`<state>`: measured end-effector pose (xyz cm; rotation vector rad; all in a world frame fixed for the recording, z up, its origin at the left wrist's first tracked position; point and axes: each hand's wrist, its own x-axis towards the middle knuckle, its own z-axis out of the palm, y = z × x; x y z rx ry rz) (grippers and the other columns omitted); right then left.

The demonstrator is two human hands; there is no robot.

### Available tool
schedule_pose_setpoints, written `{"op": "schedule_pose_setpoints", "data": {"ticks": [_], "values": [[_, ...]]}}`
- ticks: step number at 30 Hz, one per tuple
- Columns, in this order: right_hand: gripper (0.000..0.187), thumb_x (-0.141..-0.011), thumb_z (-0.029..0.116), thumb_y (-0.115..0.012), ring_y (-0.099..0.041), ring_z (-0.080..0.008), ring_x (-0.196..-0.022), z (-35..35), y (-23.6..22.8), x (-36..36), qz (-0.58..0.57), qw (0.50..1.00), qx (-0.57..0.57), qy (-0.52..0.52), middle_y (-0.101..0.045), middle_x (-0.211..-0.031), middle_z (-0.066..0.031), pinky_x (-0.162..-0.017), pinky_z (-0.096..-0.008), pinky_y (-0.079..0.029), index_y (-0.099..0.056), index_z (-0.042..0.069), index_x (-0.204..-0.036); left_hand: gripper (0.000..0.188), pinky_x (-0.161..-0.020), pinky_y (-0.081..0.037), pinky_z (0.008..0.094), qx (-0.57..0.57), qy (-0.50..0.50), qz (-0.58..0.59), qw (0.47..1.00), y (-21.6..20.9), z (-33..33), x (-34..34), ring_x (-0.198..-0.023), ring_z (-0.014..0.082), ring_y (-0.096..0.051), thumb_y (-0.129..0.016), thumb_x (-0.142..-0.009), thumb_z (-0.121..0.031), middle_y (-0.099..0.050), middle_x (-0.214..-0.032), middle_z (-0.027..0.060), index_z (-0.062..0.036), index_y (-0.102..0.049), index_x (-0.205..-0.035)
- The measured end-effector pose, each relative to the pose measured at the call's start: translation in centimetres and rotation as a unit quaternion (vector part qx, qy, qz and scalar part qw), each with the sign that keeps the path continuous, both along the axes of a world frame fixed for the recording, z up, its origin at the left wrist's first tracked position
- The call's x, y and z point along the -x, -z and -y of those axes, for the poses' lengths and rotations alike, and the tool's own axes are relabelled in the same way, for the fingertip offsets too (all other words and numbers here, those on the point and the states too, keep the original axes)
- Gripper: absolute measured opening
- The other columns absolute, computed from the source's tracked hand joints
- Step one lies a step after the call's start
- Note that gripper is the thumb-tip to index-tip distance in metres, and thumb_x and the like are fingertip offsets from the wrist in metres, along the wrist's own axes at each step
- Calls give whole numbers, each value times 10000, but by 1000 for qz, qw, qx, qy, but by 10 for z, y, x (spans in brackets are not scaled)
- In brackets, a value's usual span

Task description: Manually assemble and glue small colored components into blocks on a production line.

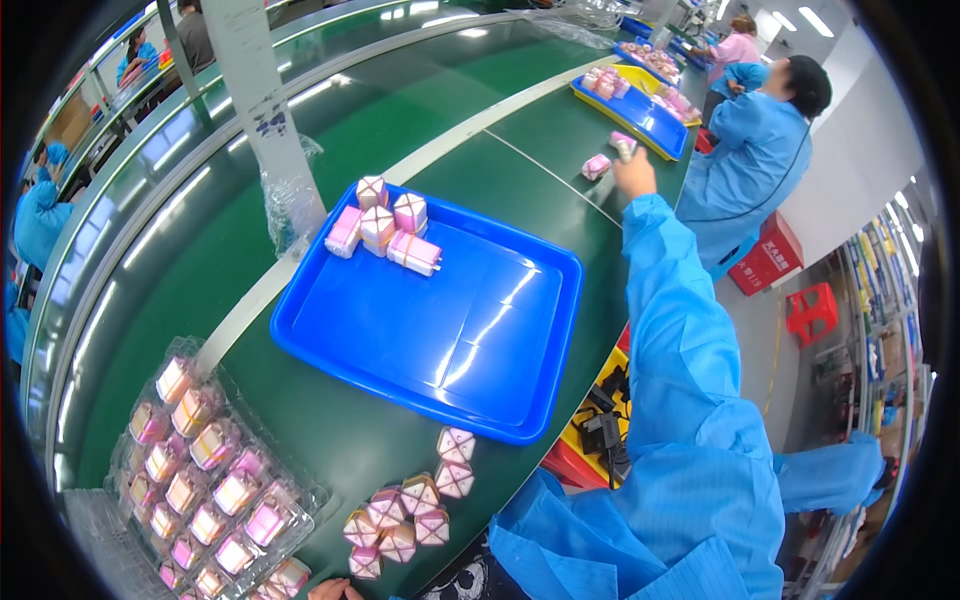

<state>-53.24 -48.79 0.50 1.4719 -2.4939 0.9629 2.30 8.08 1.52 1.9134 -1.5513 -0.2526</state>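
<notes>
My right arm, in a blue sleeve, reaches far across the bench. At its end my right hand (636,174) is closed on a small pink-and-white block (621,141), and a second such block (596,167) lies just left of it. My left hand (334,590) shows only in part at the bottom edge, beside a loose group of pink-and-white blocks (398,541) with crossed lines on their ends; its fingers are mostly cut off. A blue tray (470,330) lies between the hands, with several blocks (378,226) in its far left corner.
Clear plastic blister trays (215,490) full of blocks sit at the near left. A yellow bin (590,440) with black adapters stands below the bench edge. Another blue tray (640,115) holds blocks farther along. A co-worker in blue (745,150) sits at the right. A pale post (262,120) rises beyond the tray.
</notes>
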Motion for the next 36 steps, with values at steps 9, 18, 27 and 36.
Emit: {"op": "schedule_pose_setpoints", "data": {"ticks": [9, 18, 27, 36], "values": [[558, -775, 449, -651, -627, -345, -1016, -32, -3, -62, -99, 991, -26, -88, -538, -1209, -132, -865, -435, -513, -564, 233, -1282, 145, -814, -480, 388, 10, 4, 12, 1000, 2, 4, 3, -861, 317, -596, -645, -817, 40, -645, -928, 154, -9, -649, -953], [270, -837, 196, -630, -631, -368, -945, 10, 0, -13, -65, 998, 19, -17, -658, -1016, -162, -774, -480, -497, -542, 144, -1086, 160, -811, -487, 386, 46, -2, 24, 999, 13, 4, -1, -876, 322, -608, -662, -782, 32, -652, -920, 151, -16, -662, -934], [292, -820, 250, -611, -637, -306, -1003, -52, 23, -62, -101, 986, -104, -78, -625, -1113, -108, -846, -425, -520, -623, 119, -1081, 146, -837, -474, 399, 35, -8, 23, 999, 1, -4, 1, -893, 336, -605, -672, -787, 4, -652, -934, 154, -13, -658, -931], [316, -823, 228, -577, -626, -373, -989, -155, -15, -103, -35, 982, 42, -182, -664, -1048, -169, -859, -468, -509, -664, 128, -1109, 94, -794, -465, 376, 113, 50, -8, 992, 29, 7, -10, -838, 299, -618, -662, -782, -70, -666, -876, 108, -57, -665, -875]]}}
